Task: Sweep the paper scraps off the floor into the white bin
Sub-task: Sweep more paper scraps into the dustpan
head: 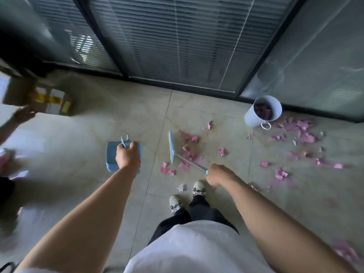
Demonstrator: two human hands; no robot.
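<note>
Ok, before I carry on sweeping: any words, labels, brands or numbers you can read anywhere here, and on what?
None can be read.
Cardboard box: white and yellow labels, too blurred to read.
White bin: no text visible.
Dustpan in left hand: no text visible.
Broom in right hand: no text visible.

Pale tiled floor (pixel 98 123) with thin grout lines; white bin (pixel 263 111) stands on it by the glass wall; pink paper scraps (pixel 303 133) lie thickest just right of the bin, with more left of and nearer than the bin; a cardboard box (pixel 39 97) sits far left of the bin.
</note>
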